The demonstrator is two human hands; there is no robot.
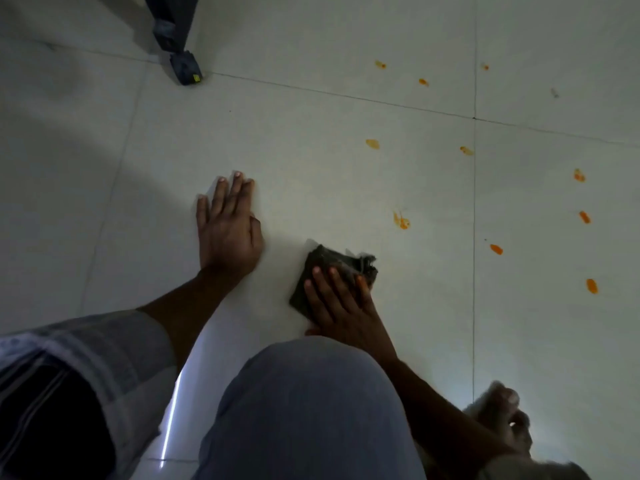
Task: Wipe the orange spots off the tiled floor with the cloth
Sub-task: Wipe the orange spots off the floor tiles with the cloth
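R hand flat on dark folded cloth, fingers straight, pressing it to tiled floor near frame ctr. L hand at 9 o'clock of cloth, spread flat on floor, holds nothing. Orange spots scattered 12–3 o'clock of cloth, nearest at 2 o'clock, apart from it. Knee at 6 o'clock. Dark furniture leg at 11 o'clock.

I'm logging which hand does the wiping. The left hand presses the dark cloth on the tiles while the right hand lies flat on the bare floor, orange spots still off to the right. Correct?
Not quite: the hands are swapped. In the head view the right hand presses the dark cloth, and the left hand lies flat on the bare floor. The orange spots do remain off to the right.
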